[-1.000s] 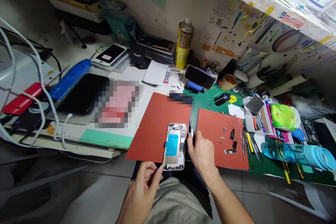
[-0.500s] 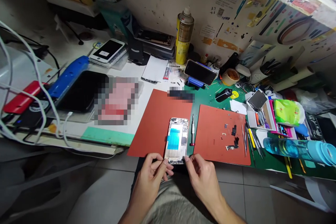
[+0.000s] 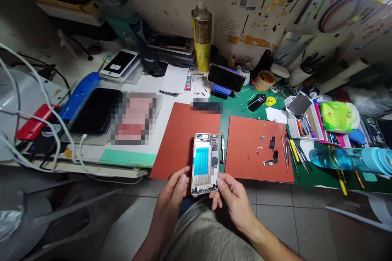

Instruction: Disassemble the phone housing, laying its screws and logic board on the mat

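An opened phone housing (image 3: 206, 179) with a bright blue patch inside sits between my hands, past the front edge of the left red mat. My right hand (image 3: 233, 191) grips its lower right corner, thumb on top and the other fingers curled below. Along the lower left side, my left hand (image 3: 174, 189) has its fingers closed against the edge; part of them is hidden behind the housing. Just right of the housing lies a screwdriver (image 3: 223, 147) with a red end. Small dark parts (image 3: 272, 158) rest on the right red mat (image 3: 241, 163).
Tweezers and thin tools (image 3: 295, 155) lie right of the mats, beside a blue water bottle (image 3: 349, 159). A phone on a blue stand (image 3: 226, 78) and a spray can (image 3: 202, 36) stand behind. White cables (image 3: 33, 73) and a black phone (image 3: 96, 110) are at left.
The housing has come slightly nearer and looks larger. My left fingers have shifted from its bottom corner to its left side, and my right thumb now presses its right corner. The view has shifted.
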Demonstrator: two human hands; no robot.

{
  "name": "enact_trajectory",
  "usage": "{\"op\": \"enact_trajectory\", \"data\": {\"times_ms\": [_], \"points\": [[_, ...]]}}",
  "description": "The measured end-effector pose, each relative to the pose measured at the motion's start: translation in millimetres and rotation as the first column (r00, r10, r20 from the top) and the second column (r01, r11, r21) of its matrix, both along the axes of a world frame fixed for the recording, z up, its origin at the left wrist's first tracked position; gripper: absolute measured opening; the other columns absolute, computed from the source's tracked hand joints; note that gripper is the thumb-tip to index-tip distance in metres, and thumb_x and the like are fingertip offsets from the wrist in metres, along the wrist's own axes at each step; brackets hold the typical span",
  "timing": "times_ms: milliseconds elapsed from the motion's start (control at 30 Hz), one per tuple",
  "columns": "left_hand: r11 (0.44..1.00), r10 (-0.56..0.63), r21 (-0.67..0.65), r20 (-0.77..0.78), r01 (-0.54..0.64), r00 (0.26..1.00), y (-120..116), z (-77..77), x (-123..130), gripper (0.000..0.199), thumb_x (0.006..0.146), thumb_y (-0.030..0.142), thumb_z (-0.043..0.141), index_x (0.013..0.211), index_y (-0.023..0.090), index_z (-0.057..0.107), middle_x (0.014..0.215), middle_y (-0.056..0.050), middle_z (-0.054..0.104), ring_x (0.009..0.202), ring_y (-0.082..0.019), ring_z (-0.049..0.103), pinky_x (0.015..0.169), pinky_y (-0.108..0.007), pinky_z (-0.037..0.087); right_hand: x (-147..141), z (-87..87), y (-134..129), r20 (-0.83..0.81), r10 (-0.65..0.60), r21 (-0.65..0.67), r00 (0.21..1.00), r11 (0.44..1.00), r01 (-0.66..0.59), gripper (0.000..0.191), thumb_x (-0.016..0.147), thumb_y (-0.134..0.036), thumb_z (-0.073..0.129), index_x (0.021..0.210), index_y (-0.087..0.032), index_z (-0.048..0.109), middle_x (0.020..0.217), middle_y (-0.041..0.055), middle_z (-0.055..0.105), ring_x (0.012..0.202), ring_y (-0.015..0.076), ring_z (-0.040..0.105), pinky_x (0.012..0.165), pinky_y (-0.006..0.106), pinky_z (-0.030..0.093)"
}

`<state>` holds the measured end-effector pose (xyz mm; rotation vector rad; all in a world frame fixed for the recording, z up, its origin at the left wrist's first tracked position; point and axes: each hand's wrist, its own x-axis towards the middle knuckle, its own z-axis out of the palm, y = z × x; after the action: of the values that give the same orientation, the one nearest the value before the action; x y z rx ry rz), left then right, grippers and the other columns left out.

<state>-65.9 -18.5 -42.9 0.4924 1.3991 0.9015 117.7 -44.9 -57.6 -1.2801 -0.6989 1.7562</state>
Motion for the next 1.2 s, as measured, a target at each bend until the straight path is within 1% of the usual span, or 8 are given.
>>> {"op": "enact_trajectory", "data": {"times_ms": [133,400,467,533,633,733,1033,1200], "points": [[0.987,0.158,-0.034,0.381,-0.157,0.911,19.8,19.1,11.9,0.081,0.093,0.077,0.063,0.153,0.022,0.055,0.128,-0.016,0.077,0.109,-0.034,0.076,0.091,-0.046,0.062,4.3,7.6,-15.2,-0.002,0.083,0.048,0.997,0.995,-0.083,0.047,0.109,-0.058,0.058,0.12,-0.014,0.071,0.068,0.0026,0.072,0.058,0.0131,0.064,0.06,0.025,0.041],[0.997,0.015,0.053,0.558,-0.054,0.83,31.1,32.2,29.1,0.078,0.105,0.068,0.05,0.172,0.036,0.026,0.114,-0.013,0.079,0.085,-0.029,0.076,0.078,-0.046,0.064,13.6,29.8,-26.0,0.197,0.265,0.097,0.944,0.953,-0.288,0.044,0.113,-0.054,0.051,0.1,-0.018,0.072,0.069,0.001,0.072,0.062,0.0136,0.067,0.062,0.025,0.046],[0.998,0.009,0.051,0.573,-0.047,0.819,26.4,28.8,29.7,0.081,0.104,0.066,0.053,0.172,0.037,0.022,0.112,-0.012,0.078,0.083,-0.029,0.076,0.076,-0.046,0.064,20.9,40.9,-19.8,0.462,0.156,0.229,0.873,0.93,-0.287,0.039,0.113,-0.044,0.054,0.088,-0.019,0.07,0.069,0.0001,0.069,0.062,0.013,0.064,0.062,0.026,0.046],[0.999,0.003,0.028,0.601,-0.026,0.799,20.2,25.5,29.5,0.082,0.103,0.065,0.056,0.173,0.042,0.019,0.112,-0.011,0.078,0.082,-0.028,0.077,0.075,-0.046,0.065,27.3,50.7,-8.4,0.671,-0.123,0.459,0.731,0.843,-0.28,0.025,0.111,-0.03,0.058,0.093,-0.018,0.071,0.075,0.0015,0.07,0.066,0.0139,0.062,0.064,0.027,0.046],[0.998,-0.012,-0.036,0.623,0.044,0.782,9.7,24.6,29.3,0.082,0.103,0.065,0.058,0.172,0.046,0.018,0.116,-0.008,0.078,0.084,-0.027,0.078,0.078,-0.046,0.065,30.8,57.4,13.5,0.729,-0.42,0.664,0.54,0.624,-0.412,0.013,0.106,-0.011,0.06,0.113,-0.015,0.07,0.088,0.0065,0.075,0.074,0.0177,0.065,0.07,0.032,0.051],[0.99,-0.016,-0.098,0.624,0.099,0.781,1.4,29.7,30.6,0.08,0.102,0.068,0.059,0.171,0.039,0.03,0.128,-0.009,0.077,0.097,-0.028,0.078,0.089,-0.045,0.063,28.0,52.7,29.3,0.741,-0.506,0.669,0.44,0.508,-0.542,0.015,0.103,-0.006,0.063,0.116,-0.011,0.069,0.09,0.0103,0.076,0.076,0.0211,0.067,0.07,0.035,0.055],[0.976,-0.126,-0.046,0.681,0.214,0.722,-1.7,33.9,33.4,0.096,0.1,0.074,0.058,0.174,0.028,0.018,0.101,-0.01,0.079,0.081,-0.028,0.079,0.079,-0.041,0.062,33.9,32.5,24.9,0.801,-0.481,0.578,0.356,0.469,-0.667,0.024,0.102,-0.008,0.058,0.125,-0.008,0.066,0.102,0.0158,0.078,0.087,0.0255,0.072,0.074,0.039,0.062],[0.98,-0.139,-0.021,0.643,0.199,0.753,-1.7,35.0,37.4,0.086,0.097,0.075,0.062,0.166,0.027,0.04,0.116,-0.012,0.077,0.097,-0.031,0.077,0.082,-0.045,0.065,37.3,38.5,27.2,0.8,-0.475,0.574,0.367,0.428,-0.698,0.028,0.1,-0.011,0.055,0.125,-0.004,0.066,0.105,0.0195,0.078,0.096,0.0296,0.074,0.079,0.042,0.065]]}}
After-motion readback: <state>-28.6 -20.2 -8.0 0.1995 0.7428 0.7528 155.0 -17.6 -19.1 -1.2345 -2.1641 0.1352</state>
